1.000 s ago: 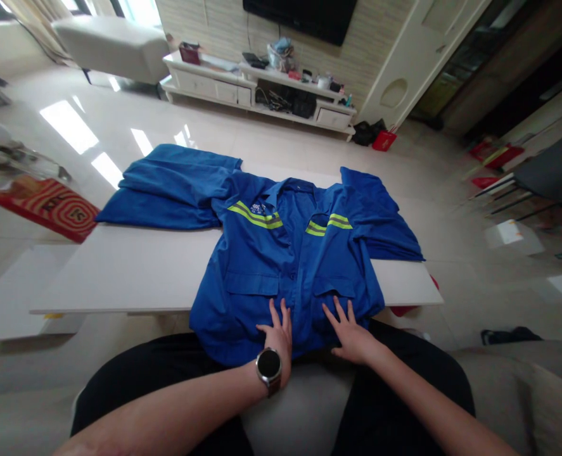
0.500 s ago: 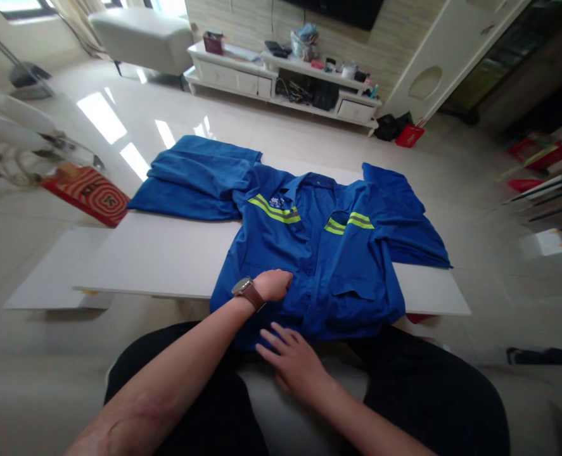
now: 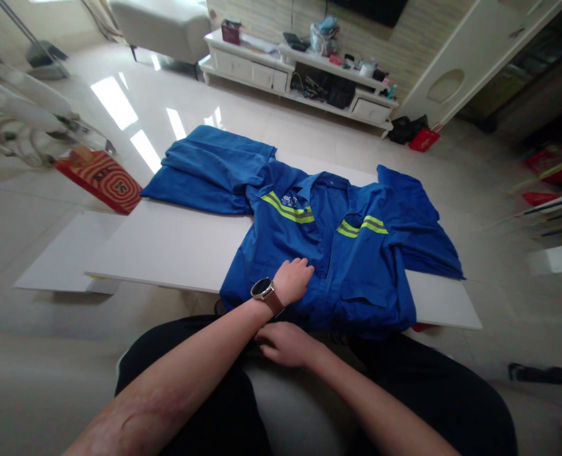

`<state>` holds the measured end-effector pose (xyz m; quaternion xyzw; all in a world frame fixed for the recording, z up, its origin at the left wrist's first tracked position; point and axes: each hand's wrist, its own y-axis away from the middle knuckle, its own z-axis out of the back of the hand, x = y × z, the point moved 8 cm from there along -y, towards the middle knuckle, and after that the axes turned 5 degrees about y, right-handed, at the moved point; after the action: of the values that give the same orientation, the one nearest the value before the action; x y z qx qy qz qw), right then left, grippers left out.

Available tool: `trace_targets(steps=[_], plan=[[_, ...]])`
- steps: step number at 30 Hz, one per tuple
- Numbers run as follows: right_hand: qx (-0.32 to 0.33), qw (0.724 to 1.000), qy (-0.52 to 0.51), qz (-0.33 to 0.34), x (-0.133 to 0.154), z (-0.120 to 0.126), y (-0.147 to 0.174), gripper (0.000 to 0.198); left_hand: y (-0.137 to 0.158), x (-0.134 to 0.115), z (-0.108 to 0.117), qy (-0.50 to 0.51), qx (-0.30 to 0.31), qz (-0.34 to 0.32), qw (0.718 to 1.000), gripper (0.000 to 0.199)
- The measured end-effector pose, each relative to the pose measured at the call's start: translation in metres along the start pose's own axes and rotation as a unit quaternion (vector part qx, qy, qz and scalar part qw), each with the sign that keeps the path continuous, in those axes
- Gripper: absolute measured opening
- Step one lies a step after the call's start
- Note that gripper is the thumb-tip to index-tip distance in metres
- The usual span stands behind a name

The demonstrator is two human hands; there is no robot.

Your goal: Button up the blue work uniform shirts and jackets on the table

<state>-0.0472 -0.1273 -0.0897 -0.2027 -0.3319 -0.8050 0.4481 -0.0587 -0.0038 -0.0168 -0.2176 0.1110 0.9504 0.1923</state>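
A blue work jacket (image 3: 281, 237) with yellow-and-grey reflective stripes lies front up, collar away from me, its sleeves spread over a white table (image 3: 166, 244). My left hand (image 3: 294, 282), wearing a watch (image 3: 263, 289) on a brown strap, rests on the lower front near the button placket. Its fingers are bent down into the cloth. Just below it, at the jacket's near hem, my right hand (image 3: 287, 343) is closed with curled fingers. The left wrist and the hem partly hide those fingertips.
A red-and-white paper bag (image 3: 102, 180) stands beyond the table's left end. Behind are a white TV cabinet (image 3: 247, 66) with several small items and a pale upholstered bench (image 3: 161, 28). My black-trousered legs (image 3: 433, 386) are close under the table's near edge.
My right hand's spread fingers have curled in at the hem beneath the left wrist. The left hand has shifted slightly right across the jacket front. The view has tilted a little.
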Motion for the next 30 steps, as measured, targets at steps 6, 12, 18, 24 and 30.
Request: trace_targets(steps=[6,12,18,24,30], plan=[[-0.133,0.987,0.043,-0.079,-0.044,0.145,0.062,0.022,-0.009,-0.011,-0.004,0.012,0.008,-0.014,1.0,0.02],[-0.129,0.968,0.163,-0.143,-0.11,0.171,0.068,0.036,-0.027,-0.003,-0.016,0.009,0.038,0.045,0.998,0.025],[-0.123,0.966,0.17,-0.153,-0.127,0.17,0.082,0.023,-0.047,-0.001,-0.023,0.04,0.034,0.099,0.994,0.021],[-0.14,0.97,0.147,-0.136,-0.11,0.188,0.09,0.019,-0.067,0.001,-0.034,0.135,0.082,0.227,0.961,0.034],[-0.186,0.969,0.105,-0.124,-0.117,0.184,0.104,0.018,-0.068,0.002,-0.069,0.409,0.134,0.228,0.874,0.02]])
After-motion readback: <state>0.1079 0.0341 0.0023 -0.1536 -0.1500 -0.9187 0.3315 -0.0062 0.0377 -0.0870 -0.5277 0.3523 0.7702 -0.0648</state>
